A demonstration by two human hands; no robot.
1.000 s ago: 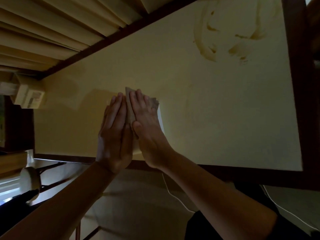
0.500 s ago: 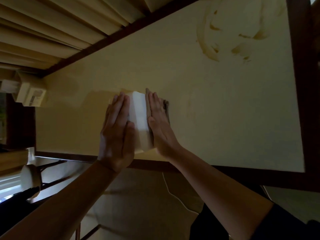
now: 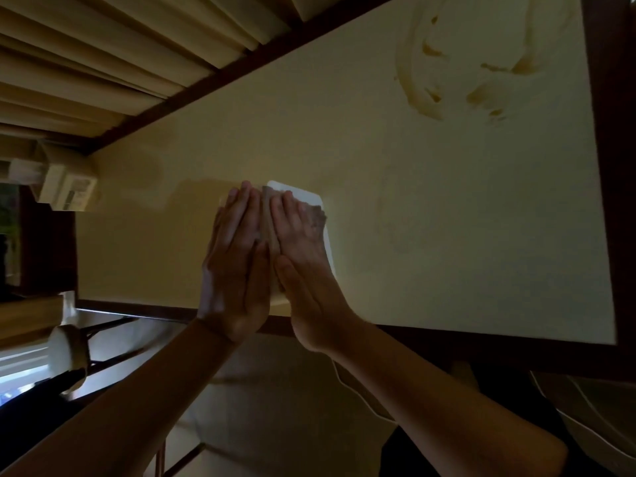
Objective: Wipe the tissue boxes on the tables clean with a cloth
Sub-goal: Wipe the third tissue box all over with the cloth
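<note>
Both hands slid back together over the tissue box, left hand flat bracing, right hand pressing the cloth down; light, crushable cardboard, hold its sides.

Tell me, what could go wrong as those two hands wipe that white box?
The white rectangular tissue box sits near the cream table's dark wooden edge, so a hard pull could slide it off. The left hand only presses flat, so the box may shift. The greyish cloth could slip from under the right hand.
</note>
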